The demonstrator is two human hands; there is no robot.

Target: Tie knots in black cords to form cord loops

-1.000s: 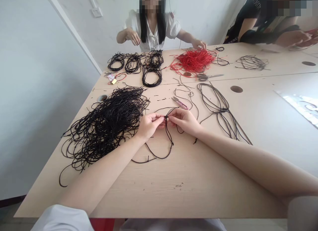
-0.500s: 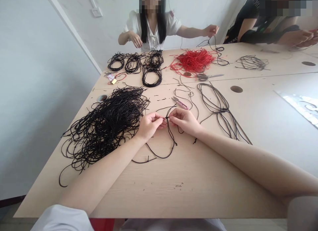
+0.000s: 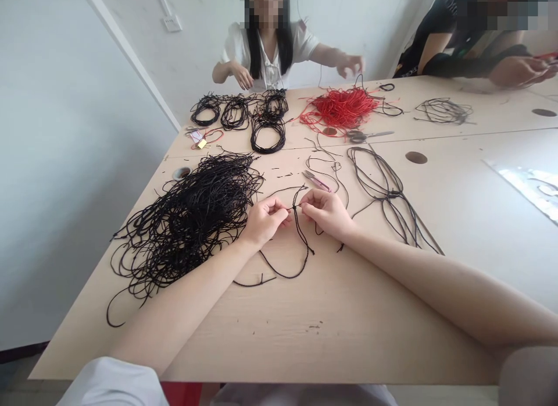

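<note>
Between my two hands a black cord (image 3: 297, 225) has a small dark knot, with a loop of it trailing down onto the table. My left hand (image 3: 267, 221) pinches a thin cord end on the knot's left side. On the right side my right hand (image 3: 325, 211) pinches the other end, fingertips closed. Just beyond my right hand lie pink thread snips (image 3: 318, 181). A large heap of black cords (image 3: 196, 214) spreads beside my left forearm. To the right of my right hand rests a tied bundle of black cords (image 3: 392, 195).
Farther back lie coiled black cord bundles (image 3: 267, 137), a red cord pile (image 3: 346, 107), black scissors (image 3: 366, 136) and a loose dark coil (image 3: 442, 110). The wooden table (image 3: 279, 342) has round holes. Two other people work across it; one person's hand (image 3: 351, 64) hovers over the red pile.
My hands have drawn slightly apart, showing more thin cord on both sides of the knot. Across the table, a person's hand has lowered toward the red pile with a dark cord.
</note>
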